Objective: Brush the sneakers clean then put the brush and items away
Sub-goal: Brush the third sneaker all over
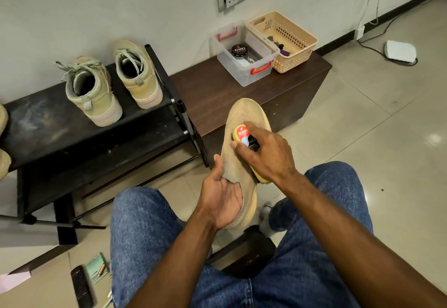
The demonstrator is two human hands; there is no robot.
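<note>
Near the centre of the frame, above a seated person's denim-clad knees, a tan knit sneaker is held toe-up and slightly tilted. Left hand has its fingers tucked inside the shoe's opening, thumb lying along the outer side, so it grasps the sneaker from within. Right hand grips a yellow-backed brush with a red label, fingers curled over its top, pressing it against the upper at mid-shoe.

To do this step well, the left hand should probably brace the knit from inside so the fabric stays taut under the bristles, while the right hand works in short strokes from toe toward heel, covering sides and sole edge too.

At upper left, a second pair of pale high-top sneakers stands on a black shoe rack. At upper centre, a clear storage box holding a polish tin sits on a brown surface, touching a beige basket; the brush likely belongs there afterwards.
</note>
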